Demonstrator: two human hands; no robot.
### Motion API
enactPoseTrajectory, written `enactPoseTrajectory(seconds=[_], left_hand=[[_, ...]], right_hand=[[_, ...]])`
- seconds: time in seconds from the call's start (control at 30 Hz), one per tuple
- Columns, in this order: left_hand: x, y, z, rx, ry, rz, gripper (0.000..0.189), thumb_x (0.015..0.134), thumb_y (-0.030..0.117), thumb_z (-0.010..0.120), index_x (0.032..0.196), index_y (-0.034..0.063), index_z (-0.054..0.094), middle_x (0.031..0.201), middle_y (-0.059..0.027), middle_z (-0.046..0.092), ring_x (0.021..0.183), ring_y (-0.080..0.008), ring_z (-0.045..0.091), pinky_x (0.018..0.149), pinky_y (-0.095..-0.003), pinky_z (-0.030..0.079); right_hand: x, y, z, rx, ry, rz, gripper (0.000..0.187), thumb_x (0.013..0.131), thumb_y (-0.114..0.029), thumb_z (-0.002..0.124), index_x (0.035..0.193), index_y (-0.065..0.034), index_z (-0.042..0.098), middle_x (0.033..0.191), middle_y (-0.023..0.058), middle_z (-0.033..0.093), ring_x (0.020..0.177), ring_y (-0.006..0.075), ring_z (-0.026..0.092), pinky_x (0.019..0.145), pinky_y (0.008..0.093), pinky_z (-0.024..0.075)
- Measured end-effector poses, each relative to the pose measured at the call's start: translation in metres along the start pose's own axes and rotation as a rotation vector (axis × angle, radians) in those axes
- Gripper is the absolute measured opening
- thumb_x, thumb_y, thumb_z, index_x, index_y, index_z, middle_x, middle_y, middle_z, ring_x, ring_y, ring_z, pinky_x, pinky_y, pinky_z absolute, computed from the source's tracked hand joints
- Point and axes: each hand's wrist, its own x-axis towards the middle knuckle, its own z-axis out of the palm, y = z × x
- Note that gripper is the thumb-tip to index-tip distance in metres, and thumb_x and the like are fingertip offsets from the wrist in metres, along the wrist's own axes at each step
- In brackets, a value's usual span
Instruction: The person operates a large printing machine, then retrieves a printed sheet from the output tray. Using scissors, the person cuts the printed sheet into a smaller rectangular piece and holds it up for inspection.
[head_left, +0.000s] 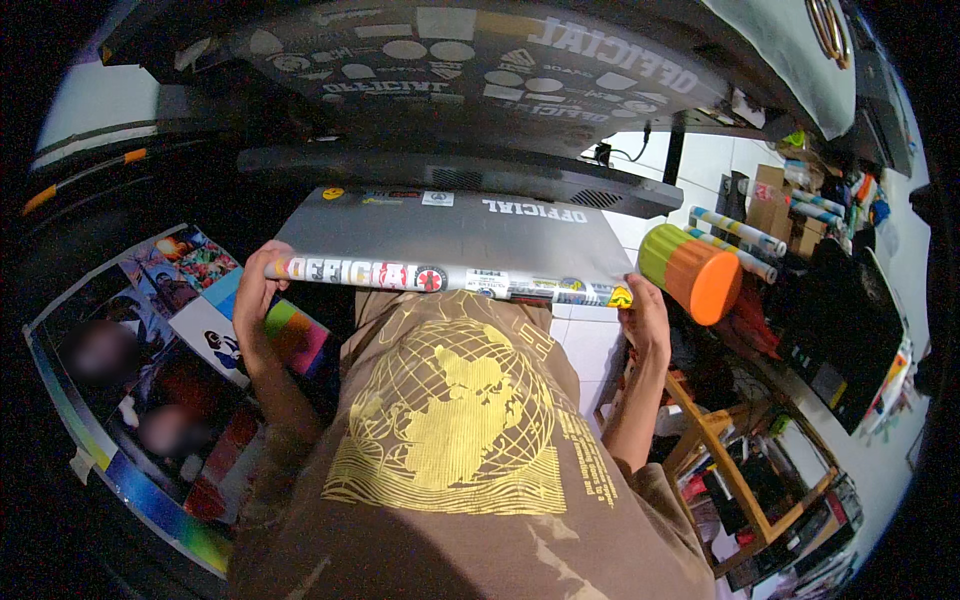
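Observation:
A rolled printed sheet (450, 282), covered in sticker-like designs, stretches across in front of my waist. My left hand (262, 281) grips its left end, and the right end is in my right hand (646, 319). Beyond the roll, a flat grey stretch of printed sheet (450, 229) runs up to a dark bar with vents (457, 180) on what looks like a wide-format printer. Part of each hand's grip is hidden behind the roll's ends.
A dark panel (420, 90) overhead shows a pale pattern, possibly a reflection. An orange-and-green cylinder (686, 270) stands beside my right hand, near several printed rolls (739, 231). Lower right is a wooden frame (720, 465). Colourful printed panels (202, 337) lie to the left.

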Motion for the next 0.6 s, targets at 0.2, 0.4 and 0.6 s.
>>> enactPoseTrajectory(seconds=[0.2, 0.4, 0.6], left_hand=[[0.022, 0.016, -0.009, 0.304, -0.043, -0.175, 0.024, 0.101, 0.026, 0.051, 0.105, 0.0053, 0.063, 0.083, -0.004, 0.063, 0.055, -0.0071, 0.052, 0.044, -0.0221, 0.038], [0.036, -0.023, 0.005, 0.142, 0.096, 0.148, 0.025, 0.1, 0.028, 0.053, 0.104, 0.0056, 0.062, 0.077, -0.0024, 0.062, 0.048, -0.0091, 0.048, 0.041, -0.022, 0.035], [0.062, -0.021, -0.017, 0.16, 0.015, -0.265, 0.029, 0.102, 0.035, 0.053, 0.097, 0.009, 0.063, 0.069, 0.0031, 0.059, 0.042, -0.0092, 0.045, 0.036, -0.025, 0.031]], right_hand=[[0.029, -0.002, -0.005, 0.143, -0.169, -0.086, 0.029, 0.1, -0.025, 0.053, 0.102, 0.0003, 0.067, 0.081, 0.0052, 0.064, 0.063, 0.0116, 0.055, 0.055, 0.0253, 0.0428], [0.048, 0.004, -0.021, -0.105, -0.288, 0.116, 0.025, 0.101, -0.025, 0.053, 0.101, -0.0014, 0.063, 0.083, 0.0057, 0.063, 0.066, 0.0121, 0.055, 0.056, 0.0252, 0.0411], [0.066, 0.022, -0.002, 0.123, -0.189, -0.011, 0.024, 0.101, -0.023, 0.053, 0.105, -0.0012, 0.061, 0.079, 0.0043, 0.063, 0.059, 0.0118, 0.053, 0.051, 0.0276, 0.0412]])
